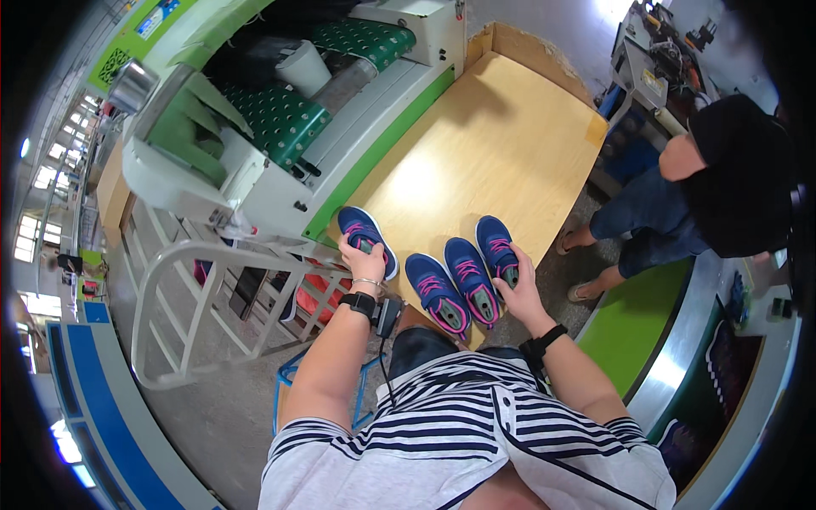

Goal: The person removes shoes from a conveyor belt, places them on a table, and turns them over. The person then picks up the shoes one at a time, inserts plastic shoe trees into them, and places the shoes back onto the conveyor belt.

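Note:
My left hand (364, 260) grips the heel opening of a navy sneaker (358, 223) with pink laces, at the left edge of the wooden tabletop (518, 127). To the right, my right hand (522, 293) is closed on the heel end of another navy sneaker (490, 233). Between the hands, a third sneaker (425, 275) and a fourth sneaker (463, 259) sit side by side, toes pointing away from me. Grey-green pieces show inside the shoes' openings. The fingers of both hands are partly hidden by the shoes.
A machine with a green dotted conveyor belt (276, 115) stands at the back left. White metal rails (183, 255) and a blue stool (285, 374) are at left. A person in black (739, 170) stands at the right, beside a green-topped bench (633, 327).

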Demonstrator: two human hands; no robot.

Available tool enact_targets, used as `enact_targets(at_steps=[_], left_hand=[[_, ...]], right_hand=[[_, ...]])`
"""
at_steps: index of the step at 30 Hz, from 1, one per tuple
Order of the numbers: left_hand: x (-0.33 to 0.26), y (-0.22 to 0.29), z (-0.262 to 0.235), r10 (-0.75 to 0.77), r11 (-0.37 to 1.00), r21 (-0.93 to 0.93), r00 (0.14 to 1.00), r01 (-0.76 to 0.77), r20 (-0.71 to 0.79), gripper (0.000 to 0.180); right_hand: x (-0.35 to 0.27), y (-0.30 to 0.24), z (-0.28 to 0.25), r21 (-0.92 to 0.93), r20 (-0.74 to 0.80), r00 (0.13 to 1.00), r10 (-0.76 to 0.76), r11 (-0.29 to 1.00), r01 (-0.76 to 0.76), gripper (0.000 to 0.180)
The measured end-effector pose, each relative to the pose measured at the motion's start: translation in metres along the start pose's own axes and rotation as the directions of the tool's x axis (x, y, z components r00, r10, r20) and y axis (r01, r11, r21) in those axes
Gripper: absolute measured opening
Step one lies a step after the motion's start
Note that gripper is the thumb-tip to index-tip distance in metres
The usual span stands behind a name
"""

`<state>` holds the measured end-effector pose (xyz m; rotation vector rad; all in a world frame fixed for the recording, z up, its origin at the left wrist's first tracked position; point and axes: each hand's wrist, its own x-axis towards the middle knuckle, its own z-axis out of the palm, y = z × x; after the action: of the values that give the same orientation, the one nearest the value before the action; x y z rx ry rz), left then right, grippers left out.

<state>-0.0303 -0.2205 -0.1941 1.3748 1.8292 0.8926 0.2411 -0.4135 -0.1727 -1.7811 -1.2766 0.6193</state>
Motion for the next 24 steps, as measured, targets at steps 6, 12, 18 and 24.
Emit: enact_targets(at_steps=[6, 12, 18, 24], left_hand=[[-0.049, -0.009, -0.012, -0.014, 0.999, 0.029, 0.998, 0.013, 0.061, 0.083], [-0.045, 0.0, -0.006, -0.022, 0.999, 0.036, 0.995, 0.018, 0.098, 0.085], [0.005, -0.023, -0.018, -0.057, 0.975, -0.178, 0.93, 0.129, 0.364, 0.081], [0.048, 0.043, -0.024, 0.199, 0.942, 0.203, 0.93, -0.269, 0.309, 0.074]], right_hand=[[-0.001, 0.0, 0.001, -0.014, -0.02, 0.999, -0.026, 1.0, 0.026, 0.079], [0.0, -0.004, -0.001, -0.02, -0.035, 0.999, -0.028, 0.999, 0.028, 0.079], [-0.004, -0.008, 0.003, -0.026, -0.027, 0.998, -0.055, 0.998, 0.054, 0.079], [-0.003, -0.003, -0.001, -0.031, -0.045, 0.999, -0.01, 0.999, 0.008, 0.078]])
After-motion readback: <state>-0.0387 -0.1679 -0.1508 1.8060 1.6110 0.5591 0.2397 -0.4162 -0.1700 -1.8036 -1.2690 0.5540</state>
